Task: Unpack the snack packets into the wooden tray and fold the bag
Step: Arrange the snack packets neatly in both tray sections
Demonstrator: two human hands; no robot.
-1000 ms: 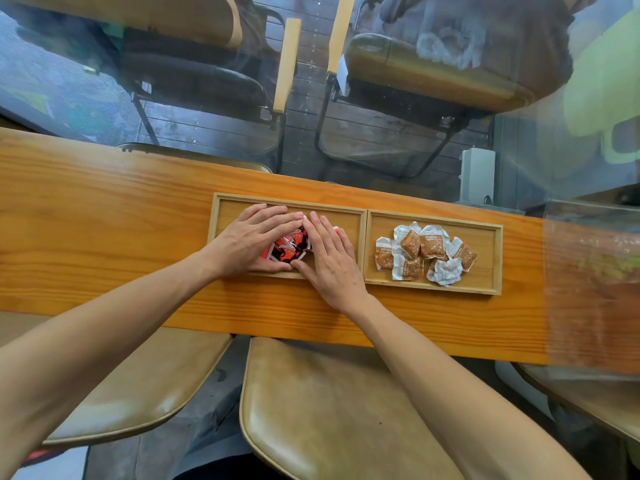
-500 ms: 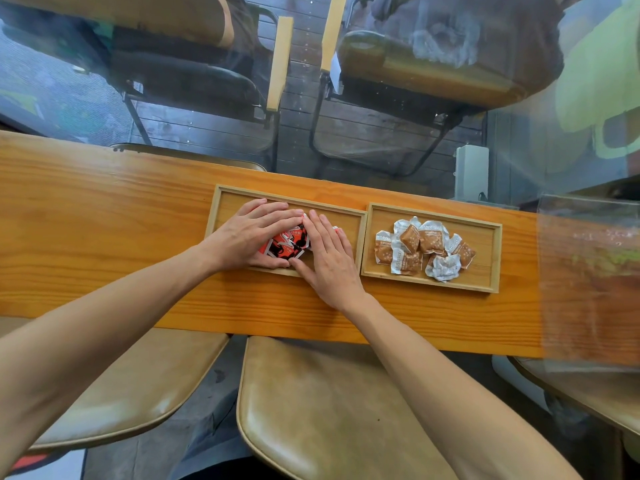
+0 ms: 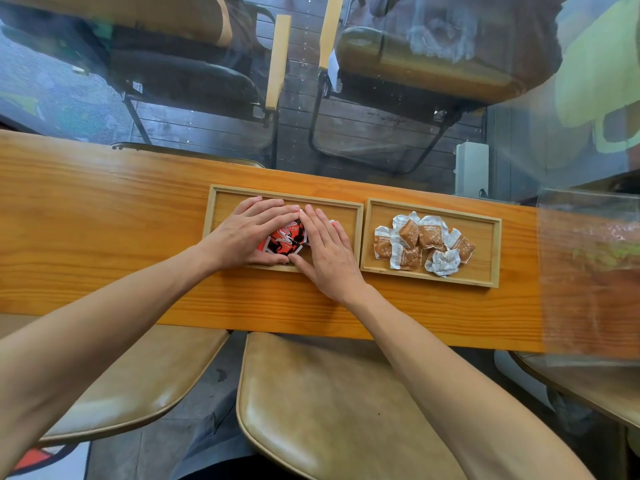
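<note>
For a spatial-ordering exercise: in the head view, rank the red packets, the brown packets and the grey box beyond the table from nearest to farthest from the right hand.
1. Red packets: touching the right hand, left tray.
2. Brown packets: right tray.
3. Grey box: beyond the table's far edge.

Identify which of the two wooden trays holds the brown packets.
The right tray: brown-and-white packets lie in it untouched; the left tray holds red ones.

A long wooden counter [image 3: 104, 216] runs from nine o'clock to three. Tan cushioned seats sit below it: one at six o'clock [image 3: 332, 403], another at seven [image 3: 138, 375]. Beyond the glass at twelve stand two chairs [image 3: 415, 64] (partly blurred by reflections). A small white box [image 3: 471, 168] sits at two o'clock.
</note>
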